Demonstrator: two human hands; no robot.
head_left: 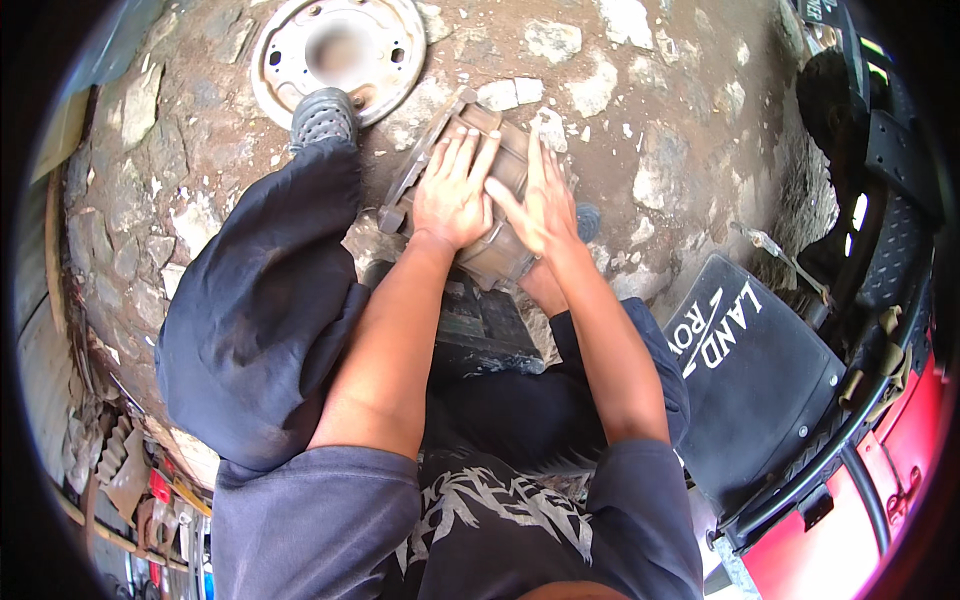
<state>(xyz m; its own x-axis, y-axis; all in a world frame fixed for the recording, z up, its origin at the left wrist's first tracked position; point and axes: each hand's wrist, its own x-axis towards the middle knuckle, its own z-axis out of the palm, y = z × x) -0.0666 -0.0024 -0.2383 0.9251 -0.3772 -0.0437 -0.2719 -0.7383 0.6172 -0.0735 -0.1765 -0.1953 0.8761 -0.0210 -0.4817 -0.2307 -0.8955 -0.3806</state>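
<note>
Between my feet stands a brownish, ribbed metal casing with a wider flange along its left side, tilted on the ground. My left hand lies flat on its upper surface, fingers extended forward. Beside it my right hand rests along the casing's right part, its fingers straight and its thumb spread toward the left hand. Neither hand wraps around anything. The casing's underside is hidden.
A pale round steel wheel lies by my left shoe. Beneath me is a dark low seat. To the right hang a black mud flap and a red vehicle's body. Stones stud the dirt floor. Assorted parts lie lower left.
</note>
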